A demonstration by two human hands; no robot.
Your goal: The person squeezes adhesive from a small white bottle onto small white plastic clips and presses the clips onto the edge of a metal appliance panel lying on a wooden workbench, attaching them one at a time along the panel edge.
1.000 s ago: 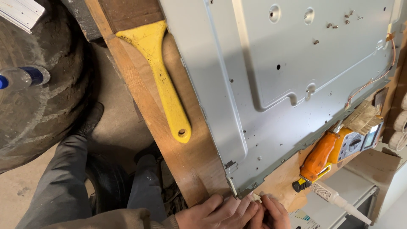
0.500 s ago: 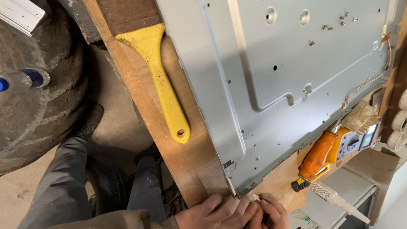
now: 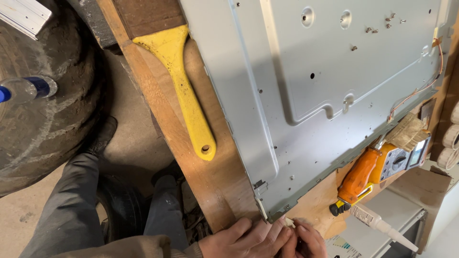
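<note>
— What differs from half a second back?

— Hardly anything, as far as we can see; our left hand (image 3: pixel 244 238) and right hand (image 3: pixel 306 241) remain pressed together at the near corner of the grey metal panel (image 3: pixel 306 110); the view has only drifted a touch, and the yellow scraper (image 3: pixel 184 91) lies where it lay.

— And the grip?

— Fingers of both hands are drawn together, pinching a small pale strip (image 3: pixel 289 221) that sticks out just under the panel's corner; how tight the pinch is we cannot tell, since the fingertips crowd over it.

— Materials?

— The panel is thin stamped sheet metal, matt grey, with raised ribs, punched holes and a few loose screws (image 3: pixel 377 28) near its far edge; it lies flat on a worn wooden bench (image 3: pixel 210 177), grain and scuffs showing; the scraper is smooth moulded plastic with a broad blade and a hole in its handle.

— Beside the panel?

— An orange-handled tool (image 3: pixel 356 177), a bristle brush (image 3: pixel 406 134) and a yellow multimeter (image 3: pixel 401 160) close together; a white tube with a tapered nozzle (image 3: pixel 382 224) near them; a thin copper wire (image 3: pixel 420 88) curling along the panel's edge; a dusty black tyre (image 3: pixel 43 114) on the floor.
</note>
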